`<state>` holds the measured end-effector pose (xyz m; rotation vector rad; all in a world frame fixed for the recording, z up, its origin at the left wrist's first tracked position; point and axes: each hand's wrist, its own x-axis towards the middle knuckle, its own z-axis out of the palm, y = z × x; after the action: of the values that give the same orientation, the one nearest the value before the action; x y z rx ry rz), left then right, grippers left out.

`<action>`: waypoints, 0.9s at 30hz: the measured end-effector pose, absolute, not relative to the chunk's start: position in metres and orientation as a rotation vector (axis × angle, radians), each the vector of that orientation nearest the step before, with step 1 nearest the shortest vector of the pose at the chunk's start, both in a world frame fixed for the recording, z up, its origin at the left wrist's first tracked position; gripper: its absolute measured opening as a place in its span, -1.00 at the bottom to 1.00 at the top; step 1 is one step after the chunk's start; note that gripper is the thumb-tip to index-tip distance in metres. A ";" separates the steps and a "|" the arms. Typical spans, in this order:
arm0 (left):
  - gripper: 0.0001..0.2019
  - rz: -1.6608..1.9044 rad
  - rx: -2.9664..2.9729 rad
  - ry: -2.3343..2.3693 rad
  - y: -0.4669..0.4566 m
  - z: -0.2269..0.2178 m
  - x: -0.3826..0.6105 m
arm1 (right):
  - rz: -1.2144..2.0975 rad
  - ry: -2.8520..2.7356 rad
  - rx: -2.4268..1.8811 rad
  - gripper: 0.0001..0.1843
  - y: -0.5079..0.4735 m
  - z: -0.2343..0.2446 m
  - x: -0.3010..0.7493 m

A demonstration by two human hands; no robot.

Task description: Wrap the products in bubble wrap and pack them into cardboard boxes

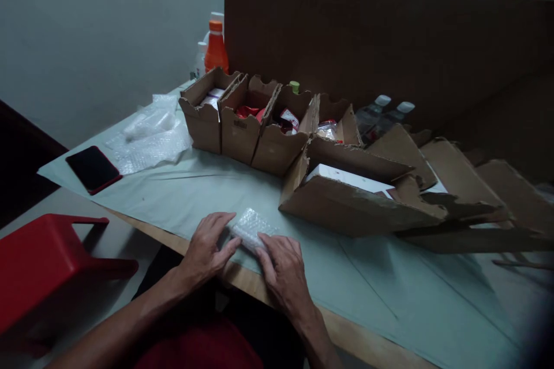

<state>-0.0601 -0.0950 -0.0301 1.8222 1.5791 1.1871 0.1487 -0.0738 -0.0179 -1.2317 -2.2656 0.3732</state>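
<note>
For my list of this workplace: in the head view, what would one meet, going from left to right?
Phone, loose bubble wrap, left hand, small bubble wrap piece, right hand, white box.

Free room about the grip. Left of the left hand [210,248], bare cloth [160,196] leaves a passage as far as the phone [94,169], with loose wrap [151,153] lying low beyond it. Straight ahead of the grip, a strip of cloth ends at four boxes [238,135], close-set, passable only over their open tops. Ahead and right of the right hand [283,265], a long box [359,207] obstructs; nearer the edge, cloth lies open rightward. Behind the boxes, a tall panel [346,40] bars farther reach.
</note>
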 end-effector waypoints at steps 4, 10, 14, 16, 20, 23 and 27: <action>-0.42 1.252 0.985 1.480 -0.119 -0.022 -0.055 | 0.632 -2.072 -1.430 -0.71 -0.078 -0.016 0.152; -0.45 1.095 0.450 0.910 -0.123 -0.007 -0.026 | 0.961 -1.804 -1.428 -0.66 -0.095 -0.013 0.141; -0.47 1.130 0.422 0.916 -0.116 -0.008 -0.013 | 0.790 -1.840 -1.392 -0.76 -0.108 -0.016 0.140; -0.51 1.155 0.507 1.020 -0.116 -0.008 -0.012 | 0.681 -1.857 -1.372 -0.83 -0.109 -0.017 0.146; -0.75 1.037 0.929 1.173 -0.119 0.001 -0.017 | 0.721 -1.888 -1.306 -0.46 -0.105 -0.003 0.161; -0.83 0.898 1.228 1.168 -0.122 0.007 -0.019 | 0.872 -1.991 -1.280 -0.20 -0.100 0.020 0.164; -0.80 0.805 1.331 1.124 -0.123 0.006 -0.021 | 0.953 -2.085 -1.237 -0.72 -0.097 0.044 0.163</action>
<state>-0.0209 -0.1231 0.0062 1.3309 1.1244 0.8052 0.1635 -0.0970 0.0440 -1.2367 -2.0848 0.9527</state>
